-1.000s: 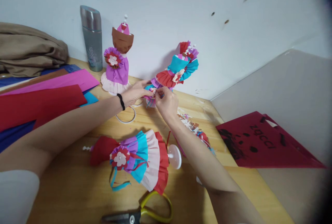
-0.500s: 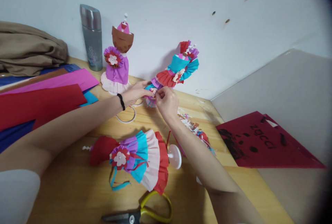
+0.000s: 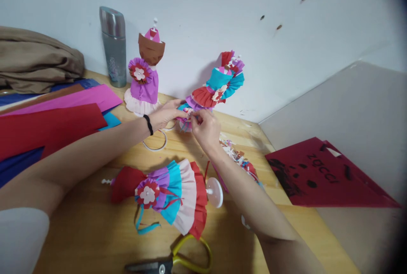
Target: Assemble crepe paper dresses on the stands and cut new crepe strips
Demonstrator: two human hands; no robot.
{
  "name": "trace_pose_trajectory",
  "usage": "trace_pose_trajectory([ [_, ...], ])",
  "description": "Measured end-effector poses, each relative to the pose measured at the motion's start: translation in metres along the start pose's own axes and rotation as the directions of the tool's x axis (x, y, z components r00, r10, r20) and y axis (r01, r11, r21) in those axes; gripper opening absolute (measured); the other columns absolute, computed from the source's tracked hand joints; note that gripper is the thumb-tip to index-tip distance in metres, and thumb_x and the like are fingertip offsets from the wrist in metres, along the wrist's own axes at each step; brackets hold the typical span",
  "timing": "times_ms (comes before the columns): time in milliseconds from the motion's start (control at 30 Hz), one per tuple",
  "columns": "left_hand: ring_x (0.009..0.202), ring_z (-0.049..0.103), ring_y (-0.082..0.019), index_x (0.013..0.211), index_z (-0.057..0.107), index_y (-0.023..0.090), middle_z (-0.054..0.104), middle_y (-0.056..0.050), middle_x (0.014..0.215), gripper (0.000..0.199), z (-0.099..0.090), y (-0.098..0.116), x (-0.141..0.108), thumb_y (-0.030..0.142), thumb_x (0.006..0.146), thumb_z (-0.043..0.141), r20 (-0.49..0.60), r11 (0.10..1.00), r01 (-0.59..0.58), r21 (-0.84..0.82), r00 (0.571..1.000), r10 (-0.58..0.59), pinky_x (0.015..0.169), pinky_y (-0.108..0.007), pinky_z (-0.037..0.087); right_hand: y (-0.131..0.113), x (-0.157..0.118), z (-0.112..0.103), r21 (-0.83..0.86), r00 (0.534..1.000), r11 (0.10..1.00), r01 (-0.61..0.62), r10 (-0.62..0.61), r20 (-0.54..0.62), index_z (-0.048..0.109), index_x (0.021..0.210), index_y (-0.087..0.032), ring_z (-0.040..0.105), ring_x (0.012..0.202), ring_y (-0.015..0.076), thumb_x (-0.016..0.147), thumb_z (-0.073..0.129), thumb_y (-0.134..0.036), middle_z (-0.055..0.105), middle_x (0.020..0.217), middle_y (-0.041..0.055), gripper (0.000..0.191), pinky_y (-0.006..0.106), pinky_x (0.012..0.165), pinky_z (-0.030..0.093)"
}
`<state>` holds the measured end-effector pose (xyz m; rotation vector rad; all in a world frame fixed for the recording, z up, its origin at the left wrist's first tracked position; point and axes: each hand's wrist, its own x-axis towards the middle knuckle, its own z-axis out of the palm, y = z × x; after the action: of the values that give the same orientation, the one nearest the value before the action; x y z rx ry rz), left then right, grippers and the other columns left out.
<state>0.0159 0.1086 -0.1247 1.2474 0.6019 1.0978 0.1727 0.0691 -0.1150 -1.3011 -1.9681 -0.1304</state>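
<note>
At the back, by the wall, a small crepe paper dress (image 3: 219, 80) in turquoise, red and purple leans on its stand. My left hand (image 3: 168, 112), with a black band at the wrist, grips the lower part of this dress, fingers behind and thumb in front. There sits a small paper flower (image 3: 188, 113) with thin ribbons below it. My right hand (image 3: 206, 126) pinches at the flower's right side; what lies between its fingertips is hidden. Nearer, a red-topped paper dress (image 3: 171, 193) with a tiered skirt lies on its side on a white stand (image 3: 215, 192).
Yellow-handled scissors (image 3: 192, 261) lie at the front edge. Left stand a purple dress (image 3: 146, 85), a grey bottle (image 3: 113, 49) and coloured paper sheets (image 3: 60, 125). A tape ring (image 3: 155, 142), paper scraps (image 3: 237, 155) and a red bag (image 3: 318, 176) are also around.
Both hands stay at the flower, with almost no movement. The whole view has shifted very slightly.
</note>
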Motion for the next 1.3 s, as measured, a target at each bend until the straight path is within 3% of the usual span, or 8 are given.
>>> trace_pose_trajectory([
  [233, 0.072, 0.063, -0.011, 0.095, 0.066, 0.010, 0.069, -0.002, 0.082, 0.040, 0.001, -0.002, 0.001, 0.005, 0.057, 0.074, -0.027, 1.000, -0.013, -0.017, 1.000, 0.012, 0.067, -0.022, 0.049, 0.009, -0.002, 0.007, 0.138, 0.995, 0.988, -0.067, 0.055, 0.083, 0.073, 0.091, -0.018, 0.058, 0.062, 0.0181, 0.079, 0.048, -0.021, 0.064, 0.066, 0.0024, 0.028, 0.030, 0.064, 0.045],
  [433, 0.076, 0.062, -0.011, 0.094, 0.066, 0.010, 0.068, -0.001, 0.085, 0.038, 0.004, -0.002, 0.000, 0.005, 0.057, 0.073, -0.027, 0.998, -0.064, 0.004, 0.998, 0.064, 0.072, -0.023, 0.048, 0.007, -0.001, 0.007, 0.144, 0.982, 0.979, -0.146, 0.126, 0.138, 0.072, 0.093, -0.015, 0.053, 0.054, 0.0152, 0.073, 0.048, -0.016, 0.059, 0.060, -0.0009, 0.031, 0.027, 0.057, 0.039],
  [533, 0.078, 0.062, -0.012, 0.096, 0.065, 0.010, 0.068, -0.002, 0.086, 0.039, 0.005, -0.002, -0.001, 0.006, 0.058, 0.072, -0.024, 0.998, -0.062, 0.020, 0.998, 0.063, 0.073, -0.024, 0.047, 0.005, -0.001, 0.006, 0.151, 0.980, 0.973, -0.177, 0.160, 0.122, 0.070, 0.089, -0.015, 0.050, 0.051, 0.0139, 0.075, 0.050, -0.019, 0.057, 0.057, -0.0021, 0.024, 0.027, 0.056, 0.037],
  [767, 0.083, 0.063, -0.013, 0.097, 0.068, 0.011, 0.071, -0.004, 0.092, 0.039, 0.006, 0.000, -0.002, 0.006, 0.059, 0.070, -0.008, 0.997, -0.075, -0.023, 0.997, 0.075, 0.078, -0.025, 0.048, 0.006, -0.004, 0.006, 0.139, 0.994, 0.984, -0.110, 0.112, -0.004, 0.066, 0.082, -0.017, 0.053, 0.060, 0.0164, 0.082, 0.054, -0.031, 0.059, 0.064, 0.0015, 0.019, 0.029, 0.061, 0.041],
  [1000, 0.080, 0.062, -0.013, 0.095, 0.068, 0.011, 0.070, -0.003, 0.088, 0.040, 0.004, -0.002, -0.001, 0.004, 0.056, 0.068, -0.027, 0.997, -0.070, -0.029, 0.997, 0.069, 0.075, -0.024, 0.047, 0.008, -0.003, 0.010, 0.107, 0.989, 0.983, -0.149, 0.147, 0.029, 0.066, 0.083, -0.017, 0.055, 0.064, 0.0180, 0.080, 0.056, -0.029, 0.062, 0.069, 0.0036, 0.016, 0.030, 0.062, 0.041],
  [1167, 0.073, 0.061, -0.012, 0.098, 0.067, 0.012, 0.069, -0.002, 0.085, 0.038, 0.005, 0.002, -0.003, 0.012, 0.060, 0.071, -0.010, 0.999, -0.029, -0.020, 1.000, 0.029, 0.066, -0.023, 0.047, 0.008, -0.003, 0.011, 0.123, 0.990, 0.982, -0.142, 0.139, 0.036, 0.066, 0.085, -0.017, 0.056, 0.065, 0.0183, 0.081, 0.055, -0.029, 0.063, 0.070, 0.0042, 0.017, 0.030, 0.061, 0.040],
  [1300, 0.072, 0.061, -0.011, 0.091, 0.068, 0.011, 0.068, -0.001, 0.080, 0.032, 0.006, 0.002, -0.002, 0.010, 0.059, 0.072, -0.030, 0.999, -0.048, -0.018, 0.998, 0.047, 0.069, -0.022, 0.047, 0.009, -0.004, 0.010, 0.134, 0.990, 0.981, -0.142, 0.139, 0.035, 0.066, 0.084, -0.017, 0.056, 0.064, 0.0179, 0.080, 0.056, -0.028, 0.064, 0.069, 0.0035, 0.015, 0.030, 0.062, 0.041],
])
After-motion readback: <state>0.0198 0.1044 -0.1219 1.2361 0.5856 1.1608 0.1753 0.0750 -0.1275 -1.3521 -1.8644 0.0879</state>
